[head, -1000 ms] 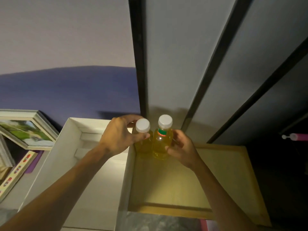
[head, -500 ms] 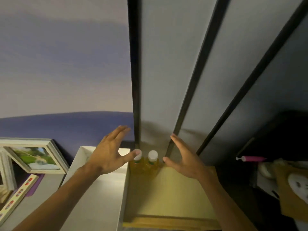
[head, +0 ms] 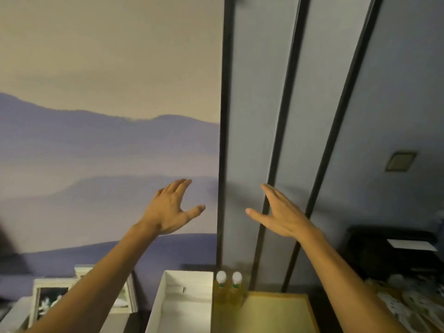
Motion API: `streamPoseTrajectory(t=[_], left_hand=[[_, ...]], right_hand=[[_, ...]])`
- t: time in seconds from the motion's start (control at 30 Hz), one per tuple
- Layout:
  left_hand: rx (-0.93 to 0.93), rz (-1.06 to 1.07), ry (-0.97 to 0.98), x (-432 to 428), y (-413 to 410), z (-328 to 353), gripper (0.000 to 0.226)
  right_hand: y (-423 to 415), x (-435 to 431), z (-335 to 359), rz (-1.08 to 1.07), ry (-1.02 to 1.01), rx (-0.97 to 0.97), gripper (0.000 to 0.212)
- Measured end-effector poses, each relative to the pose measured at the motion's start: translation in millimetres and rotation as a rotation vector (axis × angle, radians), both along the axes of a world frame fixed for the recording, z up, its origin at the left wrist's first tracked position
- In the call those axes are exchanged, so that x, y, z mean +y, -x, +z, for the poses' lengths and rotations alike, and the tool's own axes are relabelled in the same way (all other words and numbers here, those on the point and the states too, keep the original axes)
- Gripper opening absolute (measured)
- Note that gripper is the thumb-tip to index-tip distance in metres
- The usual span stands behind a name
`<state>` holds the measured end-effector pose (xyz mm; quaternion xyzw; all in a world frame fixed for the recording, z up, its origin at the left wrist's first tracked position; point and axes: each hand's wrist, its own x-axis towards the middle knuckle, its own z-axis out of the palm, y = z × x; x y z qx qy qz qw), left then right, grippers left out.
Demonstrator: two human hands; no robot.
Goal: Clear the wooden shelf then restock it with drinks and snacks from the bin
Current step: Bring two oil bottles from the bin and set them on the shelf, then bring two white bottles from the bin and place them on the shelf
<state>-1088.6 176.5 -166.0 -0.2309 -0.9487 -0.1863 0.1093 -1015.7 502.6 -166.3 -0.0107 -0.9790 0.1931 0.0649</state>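
We see both hands raised in front of the wall, well above the shelf and apart from each other. The left hand (head: 171, 210) is spread wide, fingers straight and thumb stretched toward the middle, and it holds nothing. The right hand (head: 281, 213) mirrors it, fingers straight, thumb pointing left, palm empty. Both bare forearms rise from the bottom edge of the view.

Low in the middle we find the pale wooden shelf (head: 276, 316), a flat board with a raised rim. At its back left corner stand 2 clear plastic bottles of yellow drink, each upright with a white screw cap: the left bottle (head: 221, 288) and the right bottle (head: 237, 288). They sit just beside each other, close against the wall; we cannot tell whether they touch. Neither hand is near them.

Just left of the shelf lies a white open-topped box (head: 182, 306), its right wall running along the shelf's left edge. Further left, partly hidden by the left forearm, leans a white picture frame (head: 39, 301).

Behind the left hand hangs a mural of purple hills (head: 96, 145) under a beige sky. Behind the right hand is a grey wall panel (head: 254, 116) crossed by 3 black strips. At far right a dark cabinet (head: 389, 255) carries a white sheet, dimly lit.
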Motion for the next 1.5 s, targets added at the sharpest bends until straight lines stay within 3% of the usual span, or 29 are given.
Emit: streamPoseTrajectory(t=[0.4,0.93,1.2,1.33,1.5], left_hand=[[0.09,0.435,-0.027,-138.9,-137.4,21.2,0.094],[0.053,1.15,-0.071,-431.9,-399.1,-6.9,0.085],[-0.099,1.362,-0.112,-554.0,-464.5,-80.3,0.095],[-0.189,1.41,-0.154,-593.3,-458.1,-135.6,0.095],[-0.311,1.48,-0.248,-625.9,-432.9,-231.6,0.092]], right_hand=[[-2.6,-138.9,42.3,0.37,-0.034,0.098,0.108],[-85.1,-521.2,2.3,0.884,0.051,-0.01,0.101],[-127.2,-693.5,-55.2,1.089,0.006,-0.118,0.093],[-119.3,-755.6,-108.8,1.158,-0.081,-0.186,0.102],[-100.6,-832.2,-197.0,1.305,-0.227,-0.293,0.099]])
